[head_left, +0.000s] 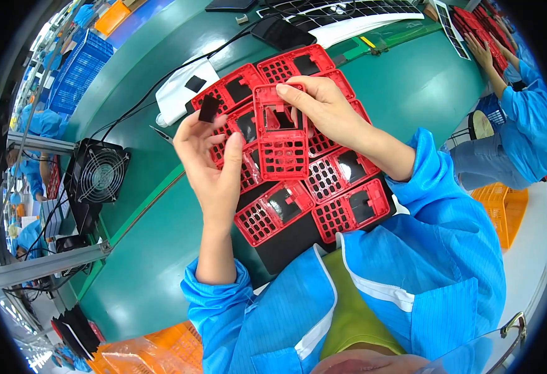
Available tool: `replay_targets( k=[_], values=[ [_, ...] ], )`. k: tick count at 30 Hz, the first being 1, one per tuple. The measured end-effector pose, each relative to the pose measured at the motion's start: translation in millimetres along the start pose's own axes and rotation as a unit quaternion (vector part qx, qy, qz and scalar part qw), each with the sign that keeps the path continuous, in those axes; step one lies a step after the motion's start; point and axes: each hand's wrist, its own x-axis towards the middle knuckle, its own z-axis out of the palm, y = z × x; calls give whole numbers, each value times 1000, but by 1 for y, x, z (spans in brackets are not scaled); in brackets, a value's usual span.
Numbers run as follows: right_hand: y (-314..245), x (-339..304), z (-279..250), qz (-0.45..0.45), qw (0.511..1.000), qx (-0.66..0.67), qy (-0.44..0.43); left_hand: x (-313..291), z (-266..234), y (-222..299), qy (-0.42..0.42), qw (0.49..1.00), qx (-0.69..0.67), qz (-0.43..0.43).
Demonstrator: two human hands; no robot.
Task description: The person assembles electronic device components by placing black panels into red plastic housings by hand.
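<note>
blue sleeves frame my hands: left hand (214, 159) pinches a black square pad (209, 108), unfitted; right hand (323, 106) grips one red frame (280, 134) above the other red frames (323, 187) on the desk (411, 87).

dark glossy rectangular phone-like screen (283, 32) – far table edge, top centre, lying flat, unlit | crinkled orange-tinted clear plastic bag (145, 354) – bottom left, below the table | white flat pouch with black square patch (183, 90) – upper left on table

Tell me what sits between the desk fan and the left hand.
Head view: only bare green table between fan and left hand.
</note>
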Motion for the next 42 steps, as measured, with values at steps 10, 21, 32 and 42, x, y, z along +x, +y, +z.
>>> replay_targets(
  k=[10, 21, 32, 42],
  values=[
    [-7, -4, 0, 70, 997, 28, -21, -4, 6, 6, -52, 991, -12, -124],
    [9, -1, 5, 33, 999, 41, -12, -6, 8, 10, -81, 983, 17, -163],
    [-3, -4, 5, 96, 992, 59, -48, -3, 6, 3, -77, 976, -39, -201],
    [-1, -4, 3, 99, 993, 40, -54, -5, 9, 8, -67, 970, -74, -221]
  ],
)
